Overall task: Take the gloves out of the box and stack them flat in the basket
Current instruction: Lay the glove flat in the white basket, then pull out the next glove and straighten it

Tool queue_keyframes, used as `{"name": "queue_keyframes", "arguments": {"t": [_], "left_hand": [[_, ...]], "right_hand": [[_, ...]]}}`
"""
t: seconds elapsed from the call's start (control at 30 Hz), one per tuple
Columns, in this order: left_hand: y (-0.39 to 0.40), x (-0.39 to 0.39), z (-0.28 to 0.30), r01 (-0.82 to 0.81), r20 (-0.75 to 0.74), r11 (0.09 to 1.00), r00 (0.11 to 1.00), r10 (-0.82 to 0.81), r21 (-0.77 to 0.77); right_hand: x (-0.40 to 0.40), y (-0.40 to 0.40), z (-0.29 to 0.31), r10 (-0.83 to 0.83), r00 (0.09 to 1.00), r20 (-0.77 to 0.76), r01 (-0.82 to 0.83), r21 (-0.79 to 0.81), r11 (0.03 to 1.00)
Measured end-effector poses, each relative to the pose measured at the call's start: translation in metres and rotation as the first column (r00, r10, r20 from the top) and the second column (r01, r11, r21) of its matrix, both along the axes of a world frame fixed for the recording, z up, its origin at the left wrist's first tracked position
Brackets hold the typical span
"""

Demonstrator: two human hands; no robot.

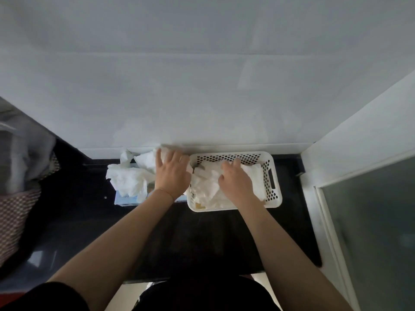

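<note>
A white perforated basket stands on the dark counter against the wall, with several white gloves lying in it. My right hand lies on those gloves inside the basket with its fingers bent down into the pile. To the left, a light blue glove box is mostly buried under a heap of loose white gloves. My left hand reaches over the box next to the basket's left wall, fingers spread on a glove at the top of the heap.
The dark counter runs from the white wall to its front edge near my body. A white side wall and a frosted glass panel close the right side. Checkered and grey cloth lies at the left.
</note>
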State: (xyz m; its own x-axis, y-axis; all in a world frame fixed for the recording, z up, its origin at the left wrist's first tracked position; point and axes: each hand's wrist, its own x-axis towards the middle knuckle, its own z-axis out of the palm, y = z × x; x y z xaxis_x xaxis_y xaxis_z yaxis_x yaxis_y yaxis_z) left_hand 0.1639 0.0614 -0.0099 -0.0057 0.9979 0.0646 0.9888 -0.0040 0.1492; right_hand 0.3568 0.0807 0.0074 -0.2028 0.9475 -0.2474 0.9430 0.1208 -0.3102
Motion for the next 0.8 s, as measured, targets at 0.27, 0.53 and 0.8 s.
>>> {"name": "queue_keyframes", "arguments": {"t": [0.27, 0.53, 0.8], "left_hand": [[-0.015, -0.065, 0.021, -0.125, 0.017, 0.985, 0.992, 0.128, -0.122], [-0.014, -0.1, 0.06, -0.144, 0.265, 0.989, 0.953, 0.147, -0.033], [-0.011, -0.114, 0.101, -0.261, 0.393, 0.965, 0.885, 0.251, -0.028]], "right_hand": [[-0.058, -0.02, 0.014, 0.047, 0.996, -0.074, -0.048, -0.009, 0.999], [-0.09, -0.025, 0.043, 0.006, 0.985, -0.175, -0.003, 0.017, 1.0], [-0.105, -0.025, 0.072, -0.023, 0.967, -0.255, 0.038, 0.054, 0.998]]}}
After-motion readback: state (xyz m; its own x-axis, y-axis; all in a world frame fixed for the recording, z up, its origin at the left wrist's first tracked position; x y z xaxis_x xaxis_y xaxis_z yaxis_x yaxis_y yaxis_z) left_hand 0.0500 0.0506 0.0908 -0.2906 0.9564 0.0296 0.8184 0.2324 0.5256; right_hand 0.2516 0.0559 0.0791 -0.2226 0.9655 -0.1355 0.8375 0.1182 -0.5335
